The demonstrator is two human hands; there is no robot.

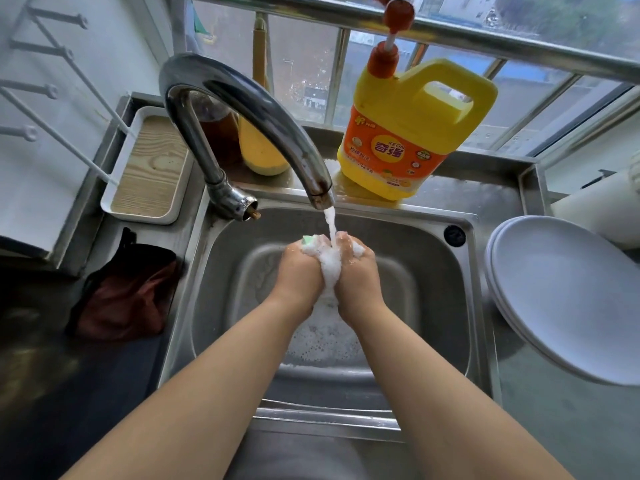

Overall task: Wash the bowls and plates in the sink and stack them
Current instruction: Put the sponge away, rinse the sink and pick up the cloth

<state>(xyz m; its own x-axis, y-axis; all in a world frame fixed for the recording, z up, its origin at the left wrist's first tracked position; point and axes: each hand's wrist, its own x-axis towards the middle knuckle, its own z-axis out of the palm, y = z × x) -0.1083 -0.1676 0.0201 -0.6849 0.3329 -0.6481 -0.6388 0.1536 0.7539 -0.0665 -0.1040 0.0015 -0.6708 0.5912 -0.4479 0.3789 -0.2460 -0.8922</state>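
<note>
Both hands, left hand (300,271) and right hand (356,271), squeeze a sponge (313,241) under the tap (242,109), fingers clamped on it. Foam hides most of the sponge. The stacked plates (568,299) are cut off at the right edge.

White plates (568,292) stacked upside down, right of steel sink (464,306)

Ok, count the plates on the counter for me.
2 that I can make out: white plates stacked face down on the counter right of the sink, one rim showing under the other at the left edge. More could be hidden in the stack.
</note>
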